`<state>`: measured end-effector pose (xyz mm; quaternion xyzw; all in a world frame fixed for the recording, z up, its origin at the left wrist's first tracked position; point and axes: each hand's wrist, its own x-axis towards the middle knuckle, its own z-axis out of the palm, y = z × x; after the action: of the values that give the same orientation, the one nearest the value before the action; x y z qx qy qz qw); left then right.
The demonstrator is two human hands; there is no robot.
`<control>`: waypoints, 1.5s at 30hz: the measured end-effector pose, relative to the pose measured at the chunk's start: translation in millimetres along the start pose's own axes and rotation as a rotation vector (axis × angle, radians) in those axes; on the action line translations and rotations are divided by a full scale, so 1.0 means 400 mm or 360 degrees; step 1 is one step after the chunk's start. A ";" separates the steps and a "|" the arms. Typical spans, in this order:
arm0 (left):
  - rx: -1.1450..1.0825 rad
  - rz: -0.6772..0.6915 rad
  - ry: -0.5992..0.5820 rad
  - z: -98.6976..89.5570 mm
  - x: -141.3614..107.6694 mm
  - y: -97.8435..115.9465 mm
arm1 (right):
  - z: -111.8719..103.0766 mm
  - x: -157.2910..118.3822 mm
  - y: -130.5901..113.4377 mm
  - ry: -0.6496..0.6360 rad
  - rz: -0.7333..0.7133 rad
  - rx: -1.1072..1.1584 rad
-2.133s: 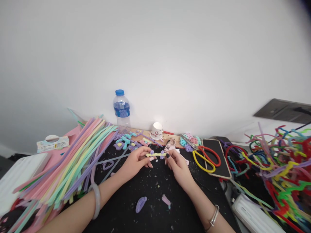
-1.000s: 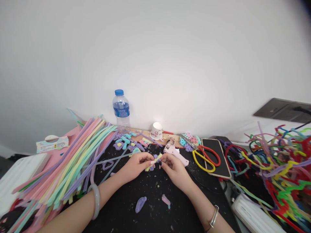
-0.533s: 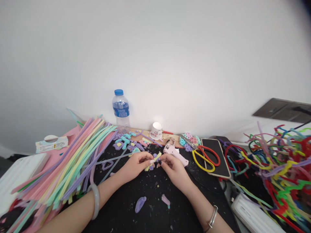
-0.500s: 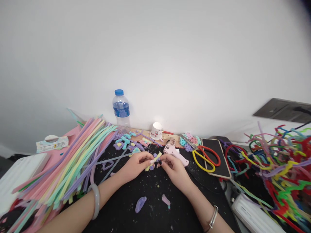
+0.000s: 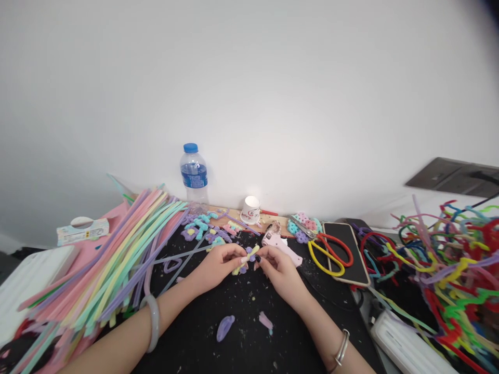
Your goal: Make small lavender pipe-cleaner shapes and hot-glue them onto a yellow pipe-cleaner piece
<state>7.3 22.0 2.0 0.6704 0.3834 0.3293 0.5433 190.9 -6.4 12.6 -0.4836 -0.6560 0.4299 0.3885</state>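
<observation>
Between my two hands is a small yellow and purple pipe-cleaner piece [image 5: 250, 255], held up over the black table. My left hand [image 5: 223, 264] pinches its left side, with the thumb and fingertips closed. On the right, my right hand [image 5: 277, 267] grips its other side, fingers closed; a dark nail shows on the thumb. The fingers partly hide the piece. On the table nearer to me lie a purple pipe-cleaner loop [image 5: 225, 328] and a short pink pipe-cleaner bit [image 5: 265, 321]. Just beyond my right hand rests a pink glue gun [image 5: 283, 247].
Pastel pipe cleaners [image 5: 117, 254] are heaped at the left. Scissors [image 5: 327, 253] lie beside a phone [image 5: 346, 244], with tangled colourful pipe cleaners [image 5: 452, 275] farther right. A water bottle [image 5: 195, 174], a paper cup [image 5: 250, 210] and finished flowers [image 5: 304, 226] stand along the wall.
Hardly anything differs. The fingers of my right hand have shifted slightly against the yellow and purple piece; both arms stay in place.
</observation>
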 end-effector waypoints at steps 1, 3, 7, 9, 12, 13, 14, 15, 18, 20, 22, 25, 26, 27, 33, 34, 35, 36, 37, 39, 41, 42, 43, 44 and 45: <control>0.0001 0.0000 -0.0001 0.000 0.000 0.000 | 0.000 0.000 -0.001 -0.0002 0.0002 -0.0003; 0.0014 0.0000 0.0004 0.000 0.000 0.000 | 0.000 0.000 -0.002 -0.0004 0.0004 -0.0018; 0.0023 0.0000 0.0008 0.001 0.001 0.001 | -0.001 0.000 0.000 -0.0014 -0.0014 -0.0043; 0.0014 0.0000 0.0007 0.001 0.002 -0.001 | -0.002 0.000 0.002 -0.0016 -0.0033 -0.0068; -0.0017 -0.0009 0.0004 0.001 0.005 -0.006 | -0.003 -0.002 0.003 -0.0018 -0.0052 -0.0119; -0.0029 -0.0015 0.0002 0.001 0.005 -0.008 | -0.003 -0.003 0.002 -0.0022 -0.0055 -0.0136; -0.0038 -0.0021 0.0002 0.001 0.006 -0.010 | -0.003 -0.004 0.001 -0.0030 -0.0059 -0.0153; -0.0045 -0.0026 0.0004 0.001 0.006 -0.011 | -0.004 -0.004 0.001 -0.0039 -0.0066 -0.0173; -0.0068 -0.0047 0.0031 0.001 0.006 -0.009 | -0.012 -0.005 0.005 0.0047 -0.0112 -0.0267; -0.0098 -0.0059 0.0048 0.001 0.005 -0.005 | -0.023 -0.003 0.013 0.0264 -0.0152 -0.0421; -0.0138 -0.0075 0.0060 0.001 0.004 -0.001 | -0.038 0.002 0.025 0.0534 -0.0189 -0.0707; -0.0263 -0.0111 0.0098 -0.001 0.006 -0.001 | -0.060 0.010 0.041 0.0742 -0.0208 -0.1182; -0.0321 -0.0127 0.0114 -0.001 0.006 -0.003 | -0.066 0.011 0.045 0.0766 -0.0156 -0.1306; -0.0378 -0.0144 0.0129 -0.002 0.007 -0.005 | -0.071 0.012 0.049 0.0773 -0.0082 -0.1405; -0.0566 -0.0226 0.0179 -0.006 0.006 -0.008 | -0.089 0.010 0.072 0.0582 0.0220 -0.1512; -0.0573 -0.0233 0.0178 -0.006 0.005 -0.006 | -0.091 0.010 0.076 0.0538 0.0220 -0.1485; -0.0574 -0.0236 0.0176 -0.006 0.005 -0.004 | -0.092 0.011 0.079 0.0506 0.0205 -0.1451; -0.0569 -0.0236 0.0176 -0.006 0.004 -0.002 | -0.093 0.012 0.081 0.0490 0.0176 -0.1404; -0.0564 -0.0235 0.0179 -0.006 0.004 0.000 | -0.093 0.014 0.081 0.0496 0.0137 -0.1342; -0.0560 -0.0229 0.0185 -0.006 0.004 0.002 | -0.094 0.016 0.076 0.0537 0.0052 -0.1163; -0.0552 -0.0217 0.0199 -0.006 0.005 0.003 | -0.096 0.017 0.067 0.0567 -0.0002 -0.0932; -0.0546 -0.0211 0.0213 -0.006 0.005 0.003 | -0.098 0.017 0.062 0.0571 -0.0014 -0.0806; -0.0538 -0.0206 0.0229 -0.006 0.006 0.002 | -0.099 0.017 0.058 0.0559 -0.0016 -0.0672; -0.0531 -0.0204 0.0249 -0.006 0.006 0.002 | -0.100 0.017 0.055 0.0522 -0.0001 -0.0523; -0.0527 -0.0204 0.0267 -0.006 0.007 0.002 | -0.101 0.016 0.054 0.0463 0.0032 -0.0356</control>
<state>6.5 25.4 3.2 0.5161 0.4099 0.4072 0.6322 233.4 10.8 6.4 -0.5874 -0.6318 0.2836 0.4187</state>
